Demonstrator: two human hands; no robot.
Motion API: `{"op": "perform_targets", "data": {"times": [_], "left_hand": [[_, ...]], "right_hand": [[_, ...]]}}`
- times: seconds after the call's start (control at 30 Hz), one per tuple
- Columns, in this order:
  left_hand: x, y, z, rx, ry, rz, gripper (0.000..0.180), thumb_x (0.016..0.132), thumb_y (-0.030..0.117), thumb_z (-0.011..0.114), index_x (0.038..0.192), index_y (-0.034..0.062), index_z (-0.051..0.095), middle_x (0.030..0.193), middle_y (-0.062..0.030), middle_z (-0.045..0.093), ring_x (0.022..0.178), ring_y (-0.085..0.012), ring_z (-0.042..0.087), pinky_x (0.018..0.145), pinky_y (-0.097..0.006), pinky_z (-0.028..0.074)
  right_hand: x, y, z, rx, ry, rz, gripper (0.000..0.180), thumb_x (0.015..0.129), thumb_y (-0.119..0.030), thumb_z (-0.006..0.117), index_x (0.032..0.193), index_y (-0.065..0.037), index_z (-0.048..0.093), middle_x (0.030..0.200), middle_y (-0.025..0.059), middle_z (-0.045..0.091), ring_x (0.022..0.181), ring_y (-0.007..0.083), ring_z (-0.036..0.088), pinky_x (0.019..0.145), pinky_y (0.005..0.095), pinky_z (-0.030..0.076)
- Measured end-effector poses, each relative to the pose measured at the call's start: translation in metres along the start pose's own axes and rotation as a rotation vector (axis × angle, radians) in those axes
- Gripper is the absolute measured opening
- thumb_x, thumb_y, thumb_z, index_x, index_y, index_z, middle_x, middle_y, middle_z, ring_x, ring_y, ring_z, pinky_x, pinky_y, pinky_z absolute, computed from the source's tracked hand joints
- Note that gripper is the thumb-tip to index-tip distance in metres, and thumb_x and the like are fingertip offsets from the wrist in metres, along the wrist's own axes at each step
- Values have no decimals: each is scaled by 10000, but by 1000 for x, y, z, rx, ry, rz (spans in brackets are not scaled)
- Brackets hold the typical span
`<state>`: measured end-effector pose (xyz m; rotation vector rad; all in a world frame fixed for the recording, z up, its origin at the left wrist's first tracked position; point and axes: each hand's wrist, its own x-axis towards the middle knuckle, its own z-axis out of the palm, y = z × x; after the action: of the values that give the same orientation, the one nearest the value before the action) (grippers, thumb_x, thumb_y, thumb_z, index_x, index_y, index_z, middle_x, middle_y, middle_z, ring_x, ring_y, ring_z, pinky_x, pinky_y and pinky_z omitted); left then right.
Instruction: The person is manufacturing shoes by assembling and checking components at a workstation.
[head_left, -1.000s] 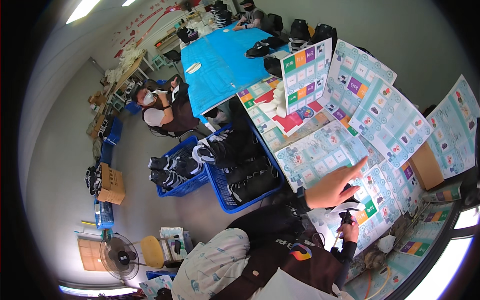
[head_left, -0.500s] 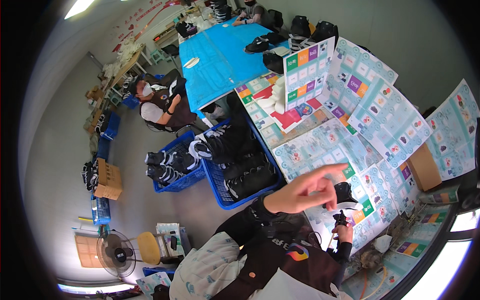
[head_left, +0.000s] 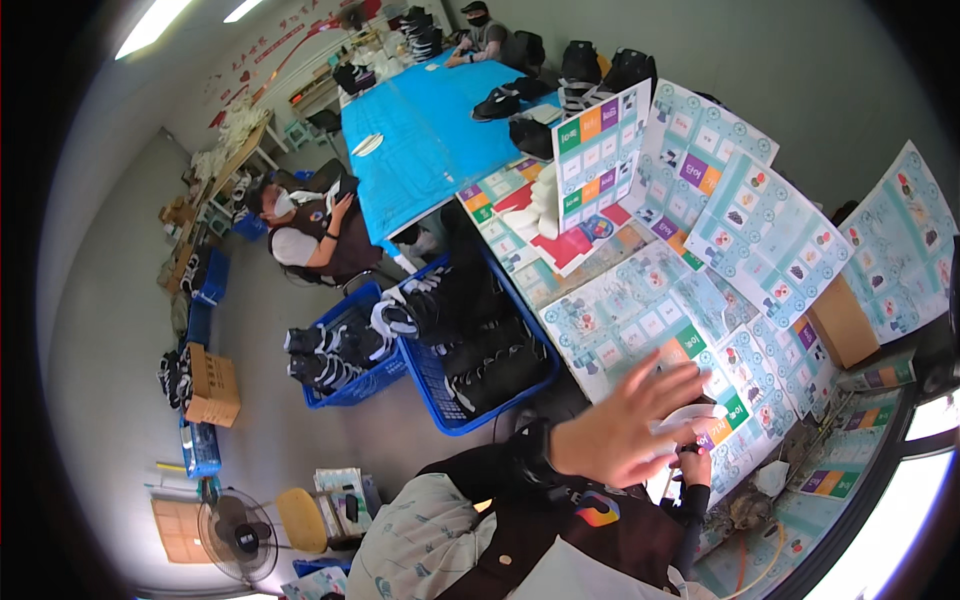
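My left hand (head_left: 625,420), with a dark band round the wrist, is raised over the near end of the papered bench (head_left: 605,350). Its fingers are spread, blurred at the tips, and nothing is in them. Just beyond them, a white-edged shoe part (head_left: 698,413) shows on the bench, partly covered by the hand. My right hand (head_left: 693,466) is closed lower down, beside the bench edge. It grips a small black tool (head_left: 688,449), mostly hidden behind my left hand; its kind I cannot make out.
Blue baskets (head_left: 470,425) with black shoes stand left of the bench. Printed sheets (head_left: 770,225) stand along its far right side. Beyond lies a blue-covered table (head_left: 430,120). A seated person (head_left: 320,235) is at its left, another (head_left: 485,40) at its far end. A fan (head_left: 238,535) stands lower left.
My left hand has gone from a pointing shape with curled fingers to spread fingers, and shifted slightly right and down over the black tool. The view has tilted a little.
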<state>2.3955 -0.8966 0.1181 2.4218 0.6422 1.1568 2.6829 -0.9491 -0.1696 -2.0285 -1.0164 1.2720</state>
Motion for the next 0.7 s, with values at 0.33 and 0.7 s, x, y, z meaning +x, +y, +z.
{"op": "perform_targets", "data": {"times": [0.33,0.7], "left_hand": [[-19,-60,-21,-1340,316,-804,812,1059,424,471,1573,-70,83,1614,-315,187,1512,-448,209,1222,-473,275],[-52,-68,-11,-1736,-537,-637,678,1071,554,342,1572,98,339,1427,-117,587,1096,-226,670,888,-354,538]], "right_hand": [[-7,23,7,4,-4,204,321,633,38,700,952,74,688,823,142,678,623,305,684,460,380,606],[-7,12,3,-18,-15,208,272,622,-3,657,889,35,694,764,128,681,652,281,683,495,410,584]]}}
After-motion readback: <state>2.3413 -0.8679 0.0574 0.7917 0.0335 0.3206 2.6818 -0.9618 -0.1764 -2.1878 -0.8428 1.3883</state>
